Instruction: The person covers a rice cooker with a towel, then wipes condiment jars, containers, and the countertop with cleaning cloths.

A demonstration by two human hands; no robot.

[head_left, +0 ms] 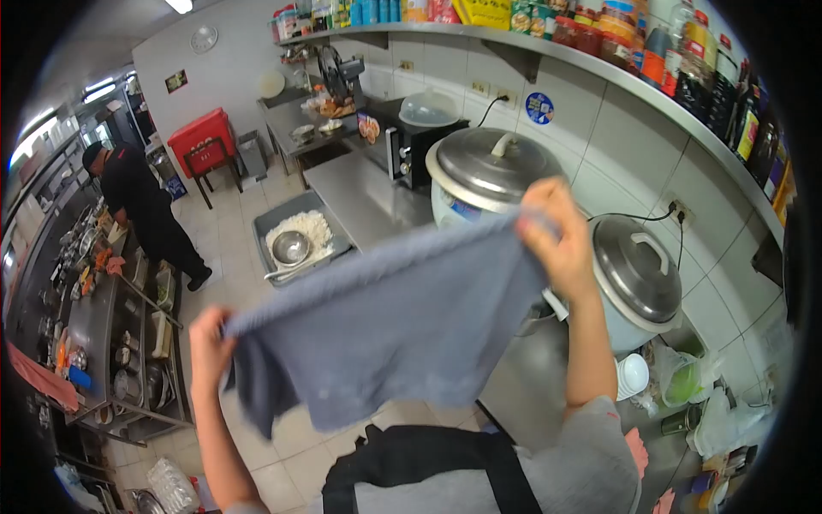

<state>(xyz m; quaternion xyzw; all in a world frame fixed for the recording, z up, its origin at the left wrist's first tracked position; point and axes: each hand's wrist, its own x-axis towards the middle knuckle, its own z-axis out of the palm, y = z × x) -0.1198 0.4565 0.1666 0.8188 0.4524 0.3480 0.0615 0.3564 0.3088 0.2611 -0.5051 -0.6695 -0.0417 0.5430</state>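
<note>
The fingers of the left hand [211,347] and right hand [561,244] each grasp an end of the cloth [385,334]'s upper edge. It hangs stretched between them, long axis rising toward the right hand, the one nearer the bench [531,385].

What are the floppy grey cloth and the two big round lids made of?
Grey cloth: a soft, matte fabric, maybe cotton; it droops in folds. Back lid and front lid: probably shiny metal, perhaps steel; their silvery tops reflect light.
</note>
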